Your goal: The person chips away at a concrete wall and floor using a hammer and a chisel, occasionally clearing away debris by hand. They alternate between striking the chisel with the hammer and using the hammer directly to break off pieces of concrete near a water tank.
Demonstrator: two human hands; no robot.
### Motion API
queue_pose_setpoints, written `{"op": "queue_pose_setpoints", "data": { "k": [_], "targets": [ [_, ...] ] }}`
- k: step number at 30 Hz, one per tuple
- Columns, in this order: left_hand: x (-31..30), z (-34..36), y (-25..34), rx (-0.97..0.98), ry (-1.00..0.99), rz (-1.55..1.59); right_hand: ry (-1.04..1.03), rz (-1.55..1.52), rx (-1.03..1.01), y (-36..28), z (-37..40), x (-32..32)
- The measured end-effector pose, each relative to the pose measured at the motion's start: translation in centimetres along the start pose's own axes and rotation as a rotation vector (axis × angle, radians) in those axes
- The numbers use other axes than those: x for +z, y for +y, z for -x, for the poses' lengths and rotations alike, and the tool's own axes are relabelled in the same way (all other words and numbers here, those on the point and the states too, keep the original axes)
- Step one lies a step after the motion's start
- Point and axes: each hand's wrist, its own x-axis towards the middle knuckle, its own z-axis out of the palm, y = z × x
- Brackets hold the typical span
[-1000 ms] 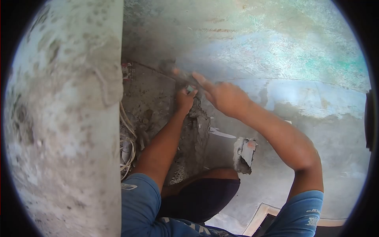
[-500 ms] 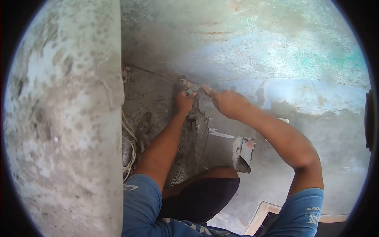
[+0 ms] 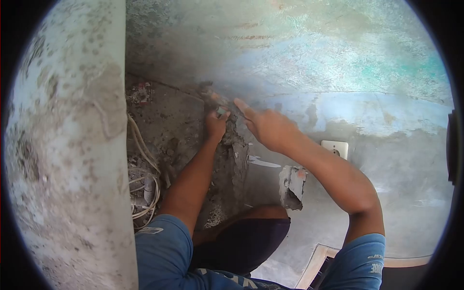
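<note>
My left hand is closed around a small greenish object, low against the rough, broken base of the wall. To its right, my right hand is wrapped round something with its index finger stretched toward the left hand. What the right hand grips is mostly hidden and blurred. Around the fingertips lies a dusty, broken patch where wall and floor meet. Below the hands runs a chipped groove with crumbled mortar.
A pale, stained column fills the left side. Beside it lie coiled white cables and rubble. A wall socket sits right of my forearm, a broken hole below it. A wooden frame stands at the bottom.
The view has shifted slightly, so the column and both hands appear farther left. More of the cables and the socket shows. Both hands stay close together at the same broken patch.
</note>
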Motion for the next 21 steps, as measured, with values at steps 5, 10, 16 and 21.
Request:
{"op": "queue_pose_setpoints", "data": {
  "k": [5, 10, 16, 21],
  "targets": [
    [-0.2, -0.5, -0.4, 0.02, -0.055, 0.082, 0.075, -0.007, -0.009, 0.1, -0.3, -1.8],
    [-0.1, -0.2, 0.2, 0.028, -0.026, -0.059, 0.761, -0.258, -0.329, -5.0, -0.7, -11.1],
    [0.0, 0.9, 2.3, 0.053, 0.009, -0.13, 0.544, -0.294, -0.243, -4.4, -0.9, -6.3],
    [0.9, -1.5, 0.0, -0.001, 0.043, -0.485, -0.046, 0.122, -0.02, 1.5, -2.6, -1.0]
  ]
}}
